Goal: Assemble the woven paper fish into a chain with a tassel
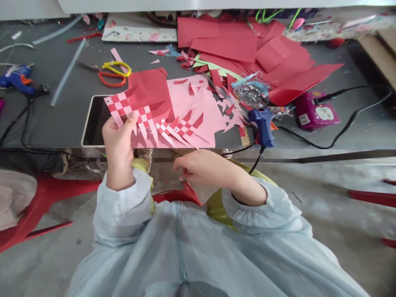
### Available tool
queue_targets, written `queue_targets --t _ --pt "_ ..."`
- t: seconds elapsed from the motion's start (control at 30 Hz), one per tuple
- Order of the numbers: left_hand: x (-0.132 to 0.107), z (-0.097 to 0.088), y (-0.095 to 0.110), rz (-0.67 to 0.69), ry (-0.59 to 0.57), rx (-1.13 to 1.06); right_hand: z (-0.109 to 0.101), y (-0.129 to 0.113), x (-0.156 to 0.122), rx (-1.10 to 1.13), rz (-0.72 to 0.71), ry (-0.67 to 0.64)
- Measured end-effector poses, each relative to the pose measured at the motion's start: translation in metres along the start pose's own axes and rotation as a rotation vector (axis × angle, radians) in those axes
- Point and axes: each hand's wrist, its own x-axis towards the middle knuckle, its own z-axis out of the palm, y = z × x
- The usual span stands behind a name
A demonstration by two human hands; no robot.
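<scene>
My left hand [119, 134] pinches a red-and-pink checkered woven paper fish [119, 106] between thumb and fingers, at the table's front edge. Another woven paper piece [144, 117] lies right beside that thumb. Two more small woven paper fish [185, 127] rest on pink paper sheets [206, 111]. My right hand [201, 165] hovers just off the table edge, below the pink sheets. Its fingers are loosely bent and apart, and nothing shows in them. Behind the left hand lie a red paper sheet [151, 93] and a dark-screened tablet or phone [94, 121], partly covered.
Scissors [114, 74] with yellow and orange handles lie at the left. A blue glue gun [262, 126] stands at the right near a purple box [318, 111] with a black cable. Red paper sheets [225, 47] pile up behind. Another glue gun [18, 80] sits far left.
</scene>
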Motion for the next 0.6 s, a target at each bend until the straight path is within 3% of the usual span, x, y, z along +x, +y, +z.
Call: queue_targets --t 0.2,0.37,0.47,0.6 --pt "-0.002 0.004 0.003 0.003 0.0 0.004 -0.012 0.006 -0.001 0.107 0.059 0.17" --pt "-0.004 0.004 0.001 0.005 -0.042 0.016 -0.021 0.016 -0.006 0.208 0.012 0.305" --pt "-0.004 0.003 0.002 0.012 -0.04 0.028 -0.027 0.024 -0.009 0.158 0.076 0.401" --pt "-0.004 0.001 0.003 0.053 -0.054 0.077 -0.032 0.03 -0.007 0.252 0.142 0.587"
